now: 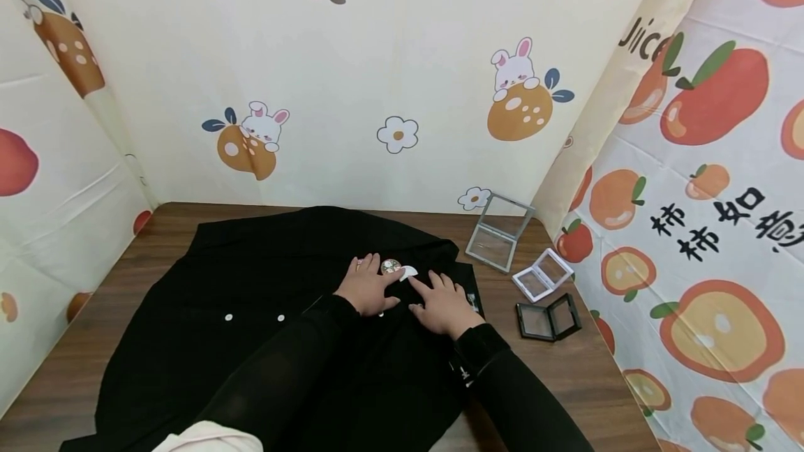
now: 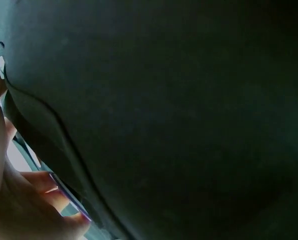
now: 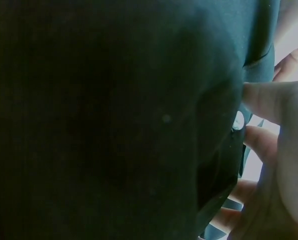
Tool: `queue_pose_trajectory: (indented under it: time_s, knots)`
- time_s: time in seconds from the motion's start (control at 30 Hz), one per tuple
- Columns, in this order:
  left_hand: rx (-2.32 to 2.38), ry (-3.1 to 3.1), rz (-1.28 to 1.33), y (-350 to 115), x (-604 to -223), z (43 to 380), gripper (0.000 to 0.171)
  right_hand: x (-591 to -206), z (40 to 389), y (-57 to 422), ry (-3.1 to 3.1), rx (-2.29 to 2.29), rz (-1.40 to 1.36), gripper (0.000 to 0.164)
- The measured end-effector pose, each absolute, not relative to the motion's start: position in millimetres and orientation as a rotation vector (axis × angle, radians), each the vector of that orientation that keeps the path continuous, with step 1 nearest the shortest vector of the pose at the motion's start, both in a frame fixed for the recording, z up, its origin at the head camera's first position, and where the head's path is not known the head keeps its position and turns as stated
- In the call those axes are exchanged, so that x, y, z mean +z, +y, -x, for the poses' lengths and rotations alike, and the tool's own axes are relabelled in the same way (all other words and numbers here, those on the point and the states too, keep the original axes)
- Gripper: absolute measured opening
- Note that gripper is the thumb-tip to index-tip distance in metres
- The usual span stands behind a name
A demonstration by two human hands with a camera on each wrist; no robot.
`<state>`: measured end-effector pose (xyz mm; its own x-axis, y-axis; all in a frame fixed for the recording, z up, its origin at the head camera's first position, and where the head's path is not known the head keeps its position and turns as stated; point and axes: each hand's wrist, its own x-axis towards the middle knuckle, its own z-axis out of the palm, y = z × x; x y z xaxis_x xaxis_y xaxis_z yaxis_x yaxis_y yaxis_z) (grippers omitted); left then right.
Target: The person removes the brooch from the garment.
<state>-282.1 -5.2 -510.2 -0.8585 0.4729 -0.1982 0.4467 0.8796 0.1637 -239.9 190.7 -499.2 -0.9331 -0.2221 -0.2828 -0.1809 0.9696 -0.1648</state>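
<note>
A black garment with white buttons lies spread over the wooden table. My left hand rests on its upper right part with fingers spread. Beside those fingers is a small round patterned badge-like piece, and a small white curved piece lies just right of it. My right hand touches the cloth a little farther right, its fingers extended. In the left wrist view dark cloth fills most of the picture, with the left hand at the lower left. The right hand meets the cloth beside a white button.
Three hinged square frames stand open to the right on the table: a grey one, a white one and a black one. Printed cloth walls enclose the back and both sides.
</note>
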Motion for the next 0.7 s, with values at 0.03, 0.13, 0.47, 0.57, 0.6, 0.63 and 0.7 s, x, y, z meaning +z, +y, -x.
queue_pose_trajectory:
  time_s: [0.03, 0.13, 0.47, 0.57, 0.6, 0.63, 0.7]
  knots:
    - [0.168, 2.819, -0.698, -5.1, -510.2, 282.3, 0.067, -499.6, 240.4, 190.8, 2.818, -0.192, 0.297, 0.060]
    - [0.172, 2.815, -0.688, -4.7, -511.5, 283.6, 0.067, -501.1, 241.8, 191.2, 2.821, -0.181, 0.298, 0.061]
    - [0.173, 2.791, -0.665, -4.4, -515.0, 286.1, 0.069, -502.2, 244.6, 192.5, 2.829, -0.172, 0.310, 0.061]
    - [0.174, 2.786, -0.663, -4.4, -514.4, 286.1, 0.069, -500.6, 244.9, 192.8, 2.829, -0.177, 0.314, 0.061]
    - [0.181, 2.788, -0.665, -4.4, -514.1, 286.0, 0.069, -500.3, 245.1, 192.9, 2.827, -0.178, 0.315, 0.061]
    - [0.181, 2.786, -0.665, -4.4, -513.7, 285.9, 0.069, -500.1, 245.2, 193.1, 2.824, -0.182, 0.315, 0.061]
    - [0.188, 2.789, -0.667, -4.4, -513.1, 285.8, 0.069, -500.5, 246.0, 193.2, 2.821, -0.189, 0.316, 0.061]
